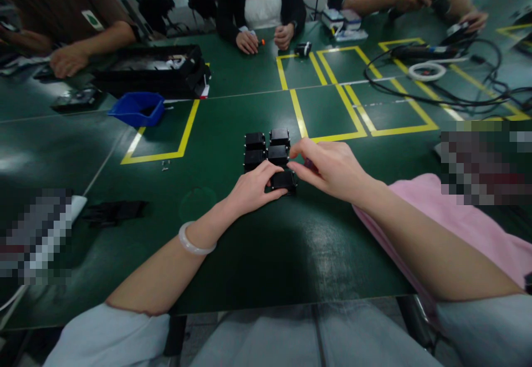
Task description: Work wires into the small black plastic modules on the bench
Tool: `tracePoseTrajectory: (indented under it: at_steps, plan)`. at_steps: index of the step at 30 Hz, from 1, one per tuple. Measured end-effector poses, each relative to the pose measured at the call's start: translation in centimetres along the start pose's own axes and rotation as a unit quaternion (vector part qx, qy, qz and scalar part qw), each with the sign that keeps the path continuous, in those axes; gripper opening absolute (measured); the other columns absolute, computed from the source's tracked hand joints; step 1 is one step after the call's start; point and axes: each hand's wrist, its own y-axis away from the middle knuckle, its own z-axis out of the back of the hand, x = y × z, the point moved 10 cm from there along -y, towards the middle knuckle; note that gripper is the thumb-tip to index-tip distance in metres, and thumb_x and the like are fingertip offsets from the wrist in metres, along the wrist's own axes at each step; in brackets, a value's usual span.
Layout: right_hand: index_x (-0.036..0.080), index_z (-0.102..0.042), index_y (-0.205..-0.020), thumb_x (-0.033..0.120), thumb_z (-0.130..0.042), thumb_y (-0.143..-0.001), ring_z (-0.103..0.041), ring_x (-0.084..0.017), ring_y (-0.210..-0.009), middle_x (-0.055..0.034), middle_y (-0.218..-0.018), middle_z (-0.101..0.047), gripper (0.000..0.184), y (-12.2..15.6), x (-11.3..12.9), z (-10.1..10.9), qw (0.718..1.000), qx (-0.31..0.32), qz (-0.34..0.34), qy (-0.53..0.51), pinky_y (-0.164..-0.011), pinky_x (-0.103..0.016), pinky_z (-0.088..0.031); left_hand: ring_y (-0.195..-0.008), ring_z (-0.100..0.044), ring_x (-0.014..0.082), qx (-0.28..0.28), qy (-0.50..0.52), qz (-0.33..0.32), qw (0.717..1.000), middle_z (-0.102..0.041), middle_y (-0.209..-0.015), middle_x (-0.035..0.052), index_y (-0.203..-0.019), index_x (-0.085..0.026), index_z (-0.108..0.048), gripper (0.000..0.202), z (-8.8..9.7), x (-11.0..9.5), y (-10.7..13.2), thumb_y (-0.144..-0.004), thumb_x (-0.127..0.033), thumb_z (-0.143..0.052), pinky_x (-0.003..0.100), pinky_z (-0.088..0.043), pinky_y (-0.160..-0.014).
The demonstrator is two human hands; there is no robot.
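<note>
Several small black box-shaped parts (277, 154) with shiny pins or screws at their corners stand in two columns on the green table. My left hand (254, 188) has its thumb and fingers around the nearest black box (284, 179), at the front of the right column. Just right of the boxes is my right hand (332, 168), its fingers bent. Index finger and thumb are apart, their tips close to the middle box's right side; I cannot tell whether they touch it. Nothing shows between them. My left fingers partly cover the left column's front box.
A blue bin (139, 107) and a long black tray (166, 70) stand at the back left. Dark parts (116, 212) lie left, tiny metal pieces (165, 165) nearer the middle. Pink cloth (449, 212) lies under my right forearm. Cables (432, 87) coil at right. Co-workers sit opposite.
</note>
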Motion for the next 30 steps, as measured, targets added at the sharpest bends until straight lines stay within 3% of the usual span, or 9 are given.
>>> tracePoseTrajectory:
  at_steps: [7, 12, 18, 24, 30]
  plan:
    - [0.015, -0.055, -0.107, 0.027, -0.037, -0.093, -0.047, -0.012, -0.056, 0.0006, -0.068, -0.057, 0.026, -0.09, -0.11, 0.07, 1.0, 0.003, -0.011, -0.008, -0.058, -0.024, -0.029, -0.081, -0.059, 0.0163, 0.006, 0.014, -0.001, 1.0, -0.056, -0.108, 0.0038, -0.118, -0.023, -0.051, 0.039, -0.12, -0.05, -0.01, -0.086, -0.043, -0.061, 0.03, -0.048, -0.073]
    - [0.015, -0.057, -0.1, 0.041, -0.037, -0.095, -0.05, -0.014, -0.06, -0.0008, -0.068, -0.057, 0.033, -0.2, -0.13, -0.21, 1.0, 0.022, -0.014, -0.007, -0.059, -0.025, -0.03, -0.083, -0.059, 0.0181, -0.002, 0.003, -0.002, 1.0, -0.057, -0.106, 0.0043, -0.115, -0.022, -0.052, 0.04, 0.03, 0.03, -0.02, -0.086, -0.047, -0.06, 0.031, -0.048, -0.071]
    - [0.015, -0.054, -0.108, 0.028, -0.035, -0.093, -0.047, -0.012, -0.057, -0.0002, -0.07, -0.058, 0.027, -0.09, -0.15, -0.05, 1.0, 0.008, -0.017, -0.008, -0.059, -0.024, -0.029, -0.082, -0.059, 0.0167, 0.009, 0.016, 0.0, 1.0, -0.056, -0.109, 0.0042, -0.117, -0.023, -0.051, 0.038, 0.01, -0.19, -0.06, -0.086, -0.044, -0.06, 0.031, -0.048, -0.073]
    - [0.016, -0.056, -0.102, 0.04, -0.037, -0.095, -0.049, -0.013, -0.059, -0.0003, -0.068, -0.056, 0.031, -0.07, -0.15, -0.26, 1.0, 0.023, -0.018, -0.007, -0.058, -0.024, -0.029, -0.083, -0.06, 0.0181, 0.002, 0.003, -0.002, 1.0, -0.057, -0.106, 0.0045, -0.116, -0.021, -0.05, 0.04, 0.01, -0.07, -0.03, -0.086, -0.046, -0.06, 0.031, -0.048, -0.072]
    - [0.016, -0.052, -0.109, 0.026, -0.037, -0.092, -0.046, -0.011, -0.055, 0.0007, -0.071, -0.058, 0.025, -0.06, -0.01, -0.03, 0.999, 0.013, -0.016, -0.027, -0.058, -0.024, -0.028, -0.081, -0.06, 0.0172, 0.01, 0.012, -0.001, 1.0, -0.056, -0.107, 0.0044, -0.116, -0.023, -0.051, 0.037, -0.03, -0.21, -0.03, -0.087, -0.044, -0.059, 0.031, -0.049, -0.072]
